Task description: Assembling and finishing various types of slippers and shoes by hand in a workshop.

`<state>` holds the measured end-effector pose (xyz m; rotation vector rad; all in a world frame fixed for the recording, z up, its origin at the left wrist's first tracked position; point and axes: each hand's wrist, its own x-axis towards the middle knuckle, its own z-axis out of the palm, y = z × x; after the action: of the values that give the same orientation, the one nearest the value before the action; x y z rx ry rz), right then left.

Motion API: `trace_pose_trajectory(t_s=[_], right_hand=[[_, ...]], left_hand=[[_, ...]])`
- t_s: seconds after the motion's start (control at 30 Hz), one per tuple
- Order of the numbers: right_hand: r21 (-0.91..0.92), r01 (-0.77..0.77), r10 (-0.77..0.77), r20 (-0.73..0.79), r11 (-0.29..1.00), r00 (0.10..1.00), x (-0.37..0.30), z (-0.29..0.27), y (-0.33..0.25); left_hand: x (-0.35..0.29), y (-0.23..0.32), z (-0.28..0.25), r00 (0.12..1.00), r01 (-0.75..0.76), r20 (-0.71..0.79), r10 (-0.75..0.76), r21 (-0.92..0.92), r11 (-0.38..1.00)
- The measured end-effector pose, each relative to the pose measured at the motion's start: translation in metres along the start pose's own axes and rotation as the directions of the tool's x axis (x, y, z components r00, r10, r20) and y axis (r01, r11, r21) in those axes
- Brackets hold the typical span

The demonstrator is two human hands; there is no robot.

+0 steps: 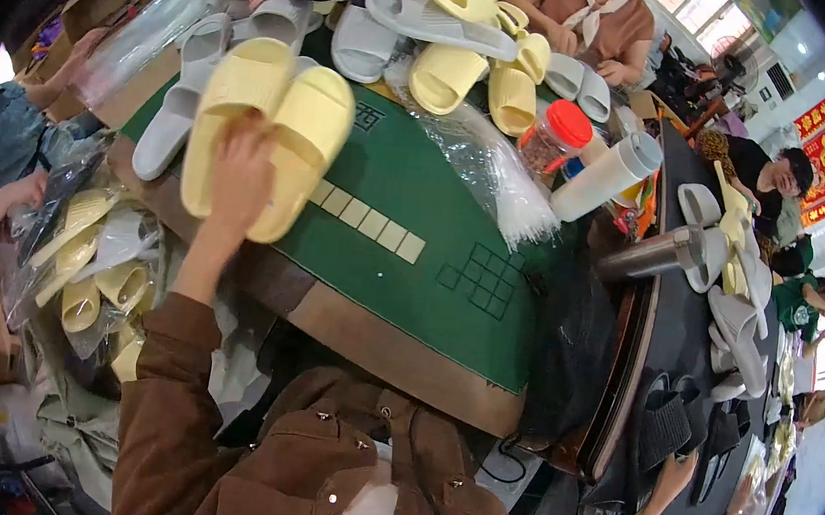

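A pair of pale yellow slide slippers (307, 161) is held up over the left part of the green table mat, soles side by side. My left hand (244, 164) is closed on the pair, its fingertips at the inner edges. Far to the right, my right hand (675, 478) grips the heel end of a black slide slipper (665, 420) on the dark table. Its fingers are partly hidden by the slipper. Another black slipper (722, 431) lies beside it. Close to the yellow pair, a grey slide slipper (167, 121) rests at the mat's left edge.
Grey and yellow slippers (442, 75) pile up at the far edge of the green mat (361, 272). Clear plastic bags (524, 204), a red-lidded jar (558, 137) and a white bottle (607, 177) stand at the right. Bagged yellow slippers (85, 263) sit low left. Other people work around.
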<state>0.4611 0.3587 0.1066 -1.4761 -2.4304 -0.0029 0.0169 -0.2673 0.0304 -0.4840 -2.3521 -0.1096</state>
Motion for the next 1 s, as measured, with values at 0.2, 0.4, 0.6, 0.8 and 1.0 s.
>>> trace_pose_trajectory(t_s=[0.2, 0.4, 0.6, 0.8, 1.0], right_hand=[[0.311, 0.326, -0.306, -0.113, 0.893, 0.945, -0.007, 0.007, 0.002], [0.293, 0.261, -0.275, 0.005, 0.920, 0.962, -0.054, -0.029, -0.068], [0.626, 0.261, -0.416, 0.113, 0.735, 0.902, -0.102, -0.036, -0.175], [0.744, 0.445, -0.727, 0.079, 0.499, 0.682, -0.137, -0.029, -0.301], [0.846, 0.198, -0.625, 0.189, 0.495, 0.757, -0.156, 0.043, -0.366]], left_hand=[[-0.006, -0.117, 0.038, 0.953, 0.297, -0.070, -0.296, 0.006, 0.955], [0.003, -0.110, 0.005, 0.936, 0.350, 0.185, -0.301, -0.373, 0.859], [-0.014, -0.035, -0.018, 0.879, 0.256, -0.164, -0.449, -0.631, 0.732], [-0.006, 0.066, -0.074, 0.964, 0.205, -0.053, -0.261, -0.479, 0.854], [0.004, 0.130, -0.089, 0.990, 0.136, 0.086, -0.110, -0.766, 0.628]])
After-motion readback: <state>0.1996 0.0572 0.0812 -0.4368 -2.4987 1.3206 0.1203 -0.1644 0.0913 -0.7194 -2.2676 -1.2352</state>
